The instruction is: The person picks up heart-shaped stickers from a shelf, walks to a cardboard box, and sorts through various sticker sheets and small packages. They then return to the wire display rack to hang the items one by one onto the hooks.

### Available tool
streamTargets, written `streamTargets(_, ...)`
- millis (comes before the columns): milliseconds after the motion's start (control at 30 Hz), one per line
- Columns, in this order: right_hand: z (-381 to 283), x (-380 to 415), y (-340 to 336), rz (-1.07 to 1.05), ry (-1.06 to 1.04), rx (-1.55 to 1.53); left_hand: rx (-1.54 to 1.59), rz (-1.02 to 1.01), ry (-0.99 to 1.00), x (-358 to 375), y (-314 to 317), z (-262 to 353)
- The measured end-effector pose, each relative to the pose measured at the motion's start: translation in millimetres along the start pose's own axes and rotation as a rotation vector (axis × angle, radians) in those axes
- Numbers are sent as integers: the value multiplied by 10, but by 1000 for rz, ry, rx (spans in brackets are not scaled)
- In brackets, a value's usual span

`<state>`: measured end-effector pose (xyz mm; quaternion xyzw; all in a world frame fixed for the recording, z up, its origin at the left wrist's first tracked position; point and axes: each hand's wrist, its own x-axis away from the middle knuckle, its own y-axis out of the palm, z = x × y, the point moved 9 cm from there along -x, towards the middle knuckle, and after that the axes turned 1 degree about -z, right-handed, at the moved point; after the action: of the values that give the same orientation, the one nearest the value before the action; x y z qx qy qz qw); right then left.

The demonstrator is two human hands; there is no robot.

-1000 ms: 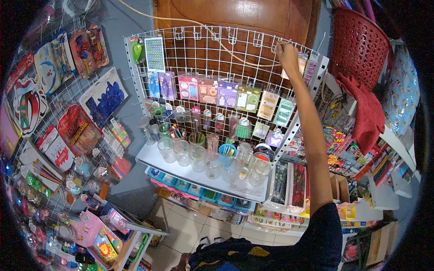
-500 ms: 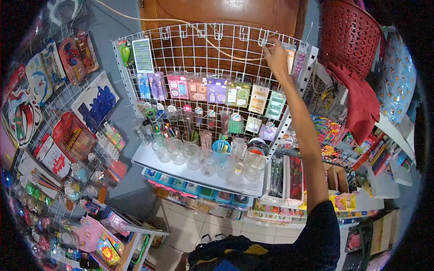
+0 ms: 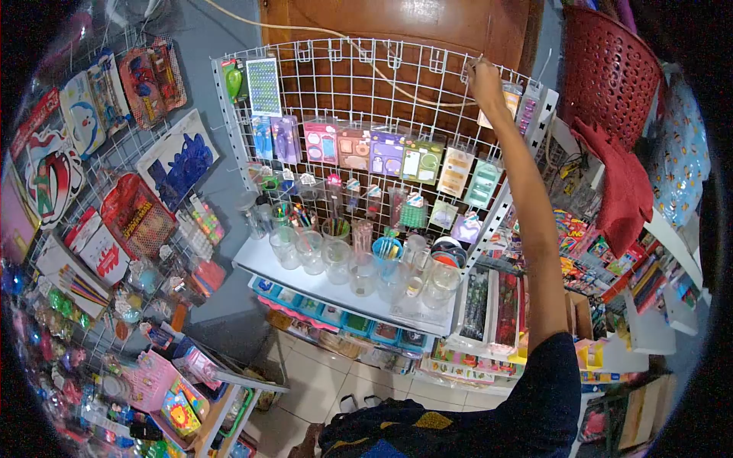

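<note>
This is a small shop selling stationery, craft supplies and toys. A white wire display grid (image 3: 366, 99) with hooks along its top stands against brown wooden panelling (image 3: 405, 19), and rows of memo pads (image 3: 388, 154) in clear sleeves hang from it as stock. Below, glass jars (image 3: 363, 276), some with pens and sticks behind them, crowd a white shelf (image 3: 299, 285) above blue trays (image 3: 356, 324) of small goods. On the left, another rack carries a Spider-Man mesh pouch (image 3: 143, 88) and a pack of coloured pencils (image 3: 79, 284); on the right, UNO packs (image 3: 569, 223) lie among brightly printed packets.
</note>
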<state>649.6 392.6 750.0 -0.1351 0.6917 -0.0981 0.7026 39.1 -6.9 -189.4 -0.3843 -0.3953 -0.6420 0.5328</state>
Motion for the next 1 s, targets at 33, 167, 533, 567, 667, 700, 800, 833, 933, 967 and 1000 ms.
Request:
streamTargets(33, -11, -20, 27, -41, -14, 22, 2, 3, 0, -4, 3, -5)
streamTargets(167, -50, -3, -56, -38, -96, -41, 7, 1, -3, -6, -12, -26)
streamTargets(533, -35, 405, -202, 48, 196, -251, 20, 1, 2, -17, -44, -80)
streamTargets(567, -156, 507, -282, 61, 165, -213, 22, -1, 1, -12, -47, -76)
streamTargets(667, -465, 884, -439, -7, 220, -290, 20, 5, 14, 15, -81, -78)
streamTargets(700, -616, 1065, -470, -103, 336, -444, 20, 5, 15, 20, -84, -84)
streamTargets(800, -1386, 1618, -860, -290, 263, -672, 21, 7, 11, 41, -96, -112)
streamTargets(833, -1702, 1837, -1038, -329, 223, -745, 22, 9, 12, 48, -101, -128)
streamTargets(933, -2634, 2854, -1202, -867, -5, -1042, 36, -2, 23, 35, -79, -170)
streamTargets(967, -2901, 3397, -1090, -973, -14, -1224, 44, -8, 25, 30, -86, -231)
streamTargets(1000, -3170, 3901, -1022, -1133, 47, -1314, 51, -11, 37, 31, -72, -260)
